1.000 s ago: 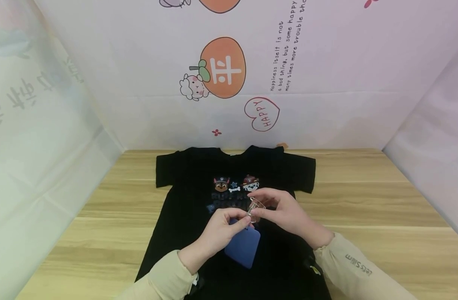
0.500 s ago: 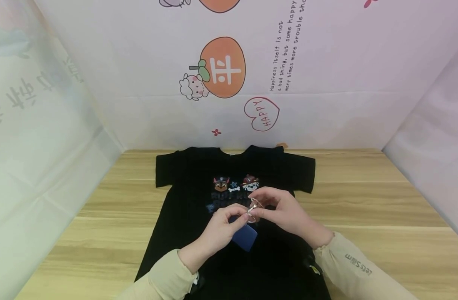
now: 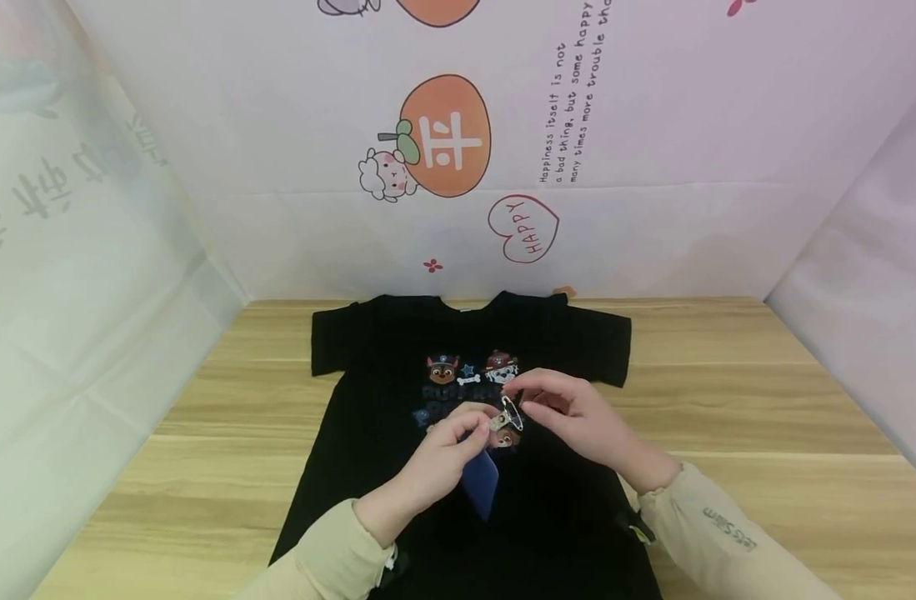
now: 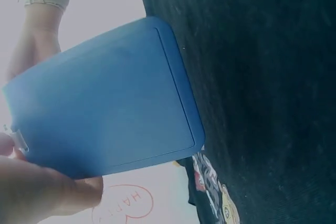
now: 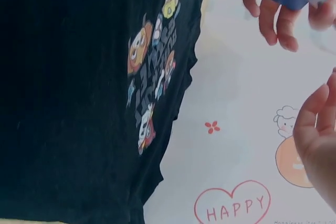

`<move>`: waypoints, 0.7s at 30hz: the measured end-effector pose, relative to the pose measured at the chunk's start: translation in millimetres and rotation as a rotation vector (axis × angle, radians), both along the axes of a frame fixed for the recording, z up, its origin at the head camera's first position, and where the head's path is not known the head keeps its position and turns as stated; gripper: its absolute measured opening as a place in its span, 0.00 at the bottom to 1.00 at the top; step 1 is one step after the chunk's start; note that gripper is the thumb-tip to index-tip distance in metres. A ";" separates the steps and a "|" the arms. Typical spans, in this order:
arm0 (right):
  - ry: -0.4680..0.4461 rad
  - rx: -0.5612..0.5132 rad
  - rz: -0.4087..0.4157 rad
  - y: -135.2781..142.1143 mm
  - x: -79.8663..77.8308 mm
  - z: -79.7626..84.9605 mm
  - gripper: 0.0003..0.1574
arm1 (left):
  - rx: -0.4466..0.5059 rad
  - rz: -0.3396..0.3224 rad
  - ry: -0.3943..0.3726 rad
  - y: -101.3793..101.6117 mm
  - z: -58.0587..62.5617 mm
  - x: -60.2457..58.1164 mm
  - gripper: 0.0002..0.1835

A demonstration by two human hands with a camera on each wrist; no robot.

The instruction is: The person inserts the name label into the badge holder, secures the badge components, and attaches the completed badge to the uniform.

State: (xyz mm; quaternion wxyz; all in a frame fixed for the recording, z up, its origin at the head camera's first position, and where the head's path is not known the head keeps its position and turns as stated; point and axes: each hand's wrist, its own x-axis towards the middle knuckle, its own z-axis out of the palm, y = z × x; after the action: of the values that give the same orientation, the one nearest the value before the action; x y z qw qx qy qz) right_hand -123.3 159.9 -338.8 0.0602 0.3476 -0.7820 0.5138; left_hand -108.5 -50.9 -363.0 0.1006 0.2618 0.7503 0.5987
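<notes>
My left hand (image 3: 438, 460) pinches a metal badge clip (image 3: 498, 422) between thumb and fingers. From it hangs a blue badge holder (image 3: 481, 485), turned nearly edge-on in the head view. The holder's plain blue side (image 4: 105, 98) fills much of the left wrist view, and a pale panel shows on its other side in the right wrist view. An open-looking safety pin (image 3: 519, 423) sticks out of the clip toward my right hand (image 3: 581, 421). The right fingers are bent loosely around the pin's side; I cannot tell whether a fingertip touches it. Below both hands lies a black T-shirt (image 3: 555, 525).
The T-shirt lies spread on a wood-grain table (image 3: 735, 400), its cartoon dog print (image 3: 442, 369) partly behind the hands. White printed cloth (image 3: 277, 125) rises at the back and on both sides.
My right hand's thumb and fingers have drawn back to the right, off the clip, and more of the safety pin shows. The badge holder has swung and turned edge-on under the left hand.
</notes>
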 end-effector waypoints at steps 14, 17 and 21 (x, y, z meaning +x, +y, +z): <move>0.317 -0.013 0.189 -0.4 -1.7 5.6 0.14 | 0.055 -0.146 -0.084 -0.1 0.8 3.6 0.20; 0.375 -0.062 0.205 -1.7 -3.5 5.1 0.11 | 0.044 -0.174 -0.093 0.3 0.5 4.6 0.20; 0.440 -0.106 0.199 -2.8 -4.5 4.2 0.05 | 0.053 -0.198 -0.150 -0.1 1.5 4.7 0.20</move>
State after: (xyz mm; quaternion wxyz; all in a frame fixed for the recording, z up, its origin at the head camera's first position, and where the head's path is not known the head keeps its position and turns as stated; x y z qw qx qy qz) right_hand -127.8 157.1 -334.6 0.1966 0.5227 -0.6839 0.4695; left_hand -103.7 -50.9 -361.5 0.2079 0.2916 0.6951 0.6234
